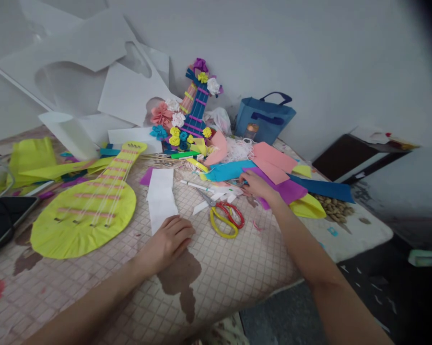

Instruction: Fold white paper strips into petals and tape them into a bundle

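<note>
My left hand [170, 238] lies palm down on the table, its fingers resting at the near end of a creased white paper strip [161, 191]. My right hand [254, 186] reaches among coloured paper at the middle right, fingers bent together at the edge of a blue paper piece [228, 170]; what they hold, if anything, is too small to make out. Purple paper [289, 189] lies beside that hand. Between my hands are scissors [225, 218] with one red and one yellow handle loop. Small white paper strips [201, 207] and a white pen-like stick [197, 186] lie near the blades.
At left lies a yellow paper-covered stringed instrument model [89, 211]; a blue one [197, 108] with paper flowers leans at the back. Further back are a blue bag [264, 117], a white paper roll [70, 136] and white cut boards [125, 91]. Peanuts [332, 208] lie far right.
</note>
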### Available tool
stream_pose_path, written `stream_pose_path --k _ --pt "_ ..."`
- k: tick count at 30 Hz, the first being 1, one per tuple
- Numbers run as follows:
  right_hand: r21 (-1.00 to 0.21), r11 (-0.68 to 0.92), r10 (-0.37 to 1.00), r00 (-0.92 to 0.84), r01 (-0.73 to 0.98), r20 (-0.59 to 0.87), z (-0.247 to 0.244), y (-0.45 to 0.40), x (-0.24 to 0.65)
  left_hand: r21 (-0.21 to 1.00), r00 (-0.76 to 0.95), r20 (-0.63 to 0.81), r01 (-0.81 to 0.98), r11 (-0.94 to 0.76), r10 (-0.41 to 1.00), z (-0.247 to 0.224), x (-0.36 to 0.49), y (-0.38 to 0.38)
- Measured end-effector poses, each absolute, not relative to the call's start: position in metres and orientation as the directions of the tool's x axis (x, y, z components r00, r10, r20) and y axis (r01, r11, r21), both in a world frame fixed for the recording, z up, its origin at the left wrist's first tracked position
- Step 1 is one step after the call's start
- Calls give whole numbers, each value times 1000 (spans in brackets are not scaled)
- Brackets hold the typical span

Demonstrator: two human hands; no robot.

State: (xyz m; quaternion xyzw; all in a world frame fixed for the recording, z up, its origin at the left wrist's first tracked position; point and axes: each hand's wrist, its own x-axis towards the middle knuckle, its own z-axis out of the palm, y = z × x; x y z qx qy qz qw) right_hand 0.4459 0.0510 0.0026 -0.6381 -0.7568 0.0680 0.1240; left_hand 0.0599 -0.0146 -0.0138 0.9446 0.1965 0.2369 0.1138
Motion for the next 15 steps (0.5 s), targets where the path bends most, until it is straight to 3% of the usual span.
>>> stream_pose_path --k 5,15 --pt "-327 245 969 -229 913 87 10 56 446 334 801 427 293 -896 421 -15 60 -14" --pt "-593 276 955 -286 756 78 44 53 434 359 780 453 283 -889 431 -14 63 -14"
